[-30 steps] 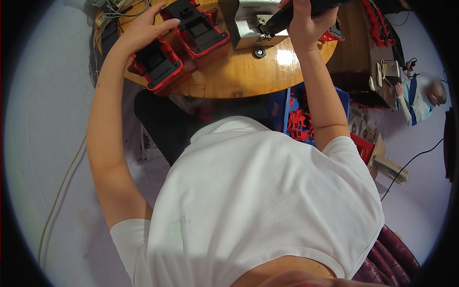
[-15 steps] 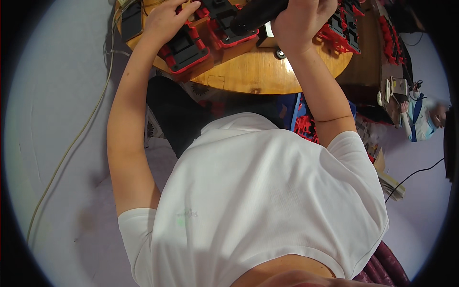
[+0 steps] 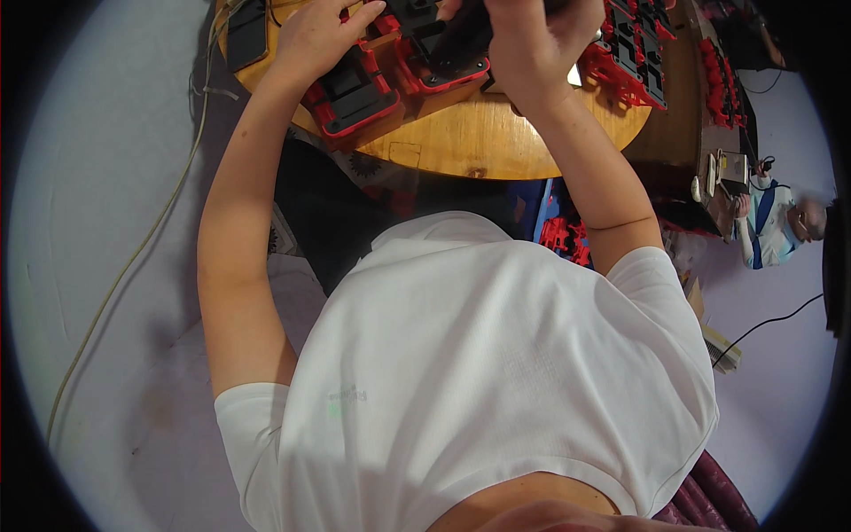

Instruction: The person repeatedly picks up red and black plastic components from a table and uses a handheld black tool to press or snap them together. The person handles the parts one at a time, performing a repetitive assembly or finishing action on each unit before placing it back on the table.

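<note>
At the top of the view, my left hand (image 3: 321,37) rests by a red-and-black plastic casing (image 3: 355,99). Its thumb is stretched out, apart from the fingers, whose tips run past the upper edge. My right hand (image 3: 536,49) is closed round a dark, rounded hand tool (image 3: 463,40), perhaps a power screwdriver. The tool hangs over a second red-and-black casing (image 3: 448,82), with its working end dark and hard to see. Both casings sit in brown block-like holders (image 3: 406,108) on the wooden table.
More red-and-black parts (image 3: 628,66) lie right of my right hand on the round wooden table (image 3: 496,146). A phone-like black slab (image 3: 246,35) is at the left. Below the table stands a blue bin (image 3: 530,208) with red parts. Another person (image 3: 773,222) is at the far right.
My right hand and the dark tool have moved left across the second casing. The left hand stays by the first casing; the view has shifted slightly.
</note>
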{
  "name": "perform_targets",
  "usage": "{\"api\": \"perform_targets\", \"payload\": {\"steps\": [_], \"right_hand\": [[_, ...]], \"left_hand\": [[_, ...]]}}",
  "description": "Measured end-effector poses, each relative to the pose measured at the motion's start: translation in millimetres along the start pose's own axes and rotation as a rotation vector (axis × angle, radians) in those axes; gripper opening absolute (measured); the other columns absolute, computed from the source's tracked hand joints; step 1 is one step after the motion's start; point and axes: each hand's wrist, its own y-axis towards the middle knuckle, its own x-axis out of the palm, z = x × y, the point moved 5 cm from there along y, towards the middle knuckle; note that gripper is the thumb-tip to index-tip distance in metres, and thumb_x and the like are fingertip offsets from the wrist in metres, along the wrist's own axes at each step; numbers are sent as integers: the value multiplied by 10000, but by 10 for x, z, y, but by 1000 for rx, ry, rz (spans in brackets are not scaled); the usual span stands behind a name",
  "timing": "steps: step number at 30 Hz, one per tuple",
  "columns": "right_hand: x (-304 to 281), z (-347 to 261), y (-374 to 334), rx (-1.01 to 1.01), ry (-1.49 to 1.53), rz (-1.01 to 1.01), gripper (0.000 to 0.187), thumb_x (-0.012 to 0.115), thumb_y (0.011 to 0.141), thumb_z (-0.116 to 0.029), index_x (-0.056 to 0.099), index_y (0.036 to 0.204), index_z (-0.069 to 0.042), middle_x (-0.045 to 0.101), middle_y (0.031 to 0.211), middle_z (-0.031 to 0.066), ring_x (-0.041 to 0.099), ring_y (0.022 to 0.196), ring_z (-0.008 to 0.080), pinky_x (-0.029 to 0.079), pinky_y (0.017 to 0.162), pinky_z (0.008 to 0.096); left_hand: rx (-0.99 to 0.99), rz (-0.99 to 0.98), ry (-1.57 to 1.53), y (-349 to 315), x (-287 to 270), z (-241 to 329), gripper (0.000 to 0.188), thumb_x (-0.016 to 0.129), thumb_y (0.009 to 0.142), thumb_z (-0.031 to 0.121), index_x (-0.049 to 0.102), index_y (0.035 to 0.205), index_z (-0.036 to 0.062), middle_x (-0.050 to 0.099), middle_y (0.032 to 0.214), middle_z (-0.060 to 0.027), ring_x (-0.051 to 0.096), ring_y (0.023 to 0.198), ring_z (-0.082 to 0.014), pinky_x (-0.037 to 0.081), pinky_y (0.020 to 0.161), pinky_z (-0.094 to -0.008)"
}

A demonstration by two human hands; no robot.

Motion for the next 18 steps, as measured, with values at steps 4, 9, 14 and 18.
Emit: {"api": "perform_targets", "payload": {"steps": [4, 9, 14, 18], "right_hand": [[122, -18, -23, -36, 22, -38, 410, 691, 877, -77, 431, 1186, -5, 607, 826, 57, 580, 658, 103, 459, 580, 242], [37, 164, -67, -69, 160, 4, 476, 741, 877, -178, 446, 1202, 5, 610, 849, 76, 603, 683, 136, 486, 620, 260], [-733, -128, 53, 46, 138, 166, 501, 720, 912, -400, 518, 1154, -10, 620, 821, 104, 615, 614, 180, 527, 537, 311], [-1235, -77, -49, -148, -40, 288, 453, 715, 921, -386, 536, 1112, -16, 619, 799, 85, 589, 589, 154, 509, 526, 301]], "left_hand": [[130, 144, 47, 48, 112, -242, 413, 523, 942, 429, 676, 1177, 127, 698, 1070, -162, 641, 1034, -376, 497, 874, -432], [74, 135, -29, 20, 76, -323, 359, 548, 942, 337, 688, 1173, 102, 699, 1120, -165, 644, 1077, -357, 495, 903, -401], [-2, 103, -142, -20, -30, 70, 440, 563, 937, 526, 722, 1187, 201, 729, 1094, -87, 665, 1073, -279, 487, 919, -347], [26, 109, -153, 6, -18, 15, 426, 566, 930, 549, 721, 1184, 243, 739, 1027, -73, 683, 997, -281, 509, 840, -364]]}}
